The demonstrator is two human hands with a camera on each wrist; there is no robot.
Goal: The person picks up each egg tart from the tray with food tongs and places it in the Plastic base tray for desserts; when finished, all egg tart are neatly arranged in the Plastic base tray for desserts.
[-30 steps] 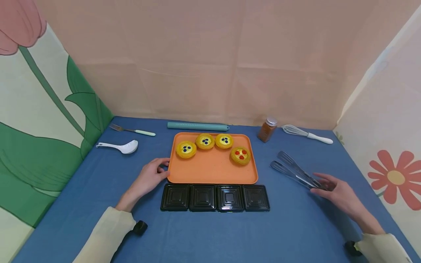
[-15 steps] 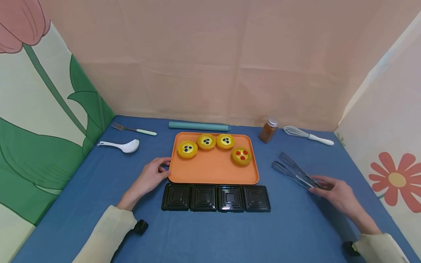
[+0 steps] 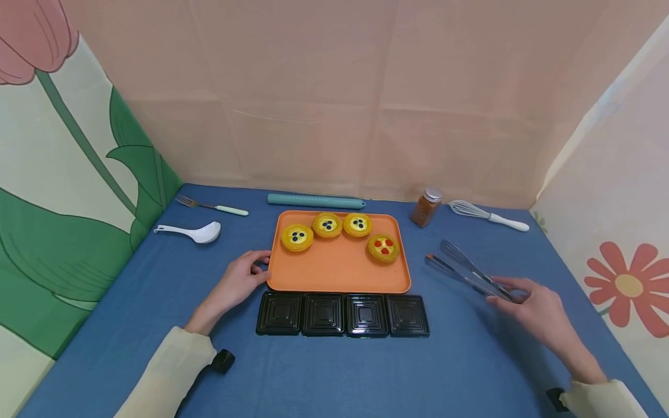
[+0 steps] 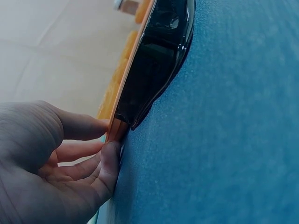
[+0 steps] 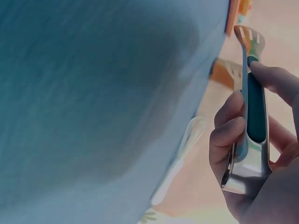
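**Left hand (image 3: 241, 280) on tray (image 3: 340, 273), right hand (image 3: 538, 307) on tongs (image 5: 255, 112)**

Delta vs half a second earlier: tong tips had shifted slightly left, toward the tray, and sat at a new angle. Looked to me like a small lift off the table (image 3: 340, 371); exact clearance not readable. Tray and tarts hadn't visibly moved.

Left: thumb and fingers curled at the tray's left rim, gripping it. No change there.

Right: thumb on one side, fingers wrapped round the other, tongs held near the hinged end. Tong arms stood apart, nothing between the tips.

Tray lay flat mid-table. On it: three blue-dot tarts (image 3: 357, 225) along the back and left, one red-dot tart (image 3: 383, 248) by the right side. Black tray (image 3: 323, 313), four compartments, sat right along the near edge. Tongs were right of the tray, tips outside its rim. Jar (image 3: 425, 207) and whisk (image 3: 496, 217) stood further back on that side, well apart from my hand.

My read: tongs secured and tray steadied, but no tart picked up at that point.
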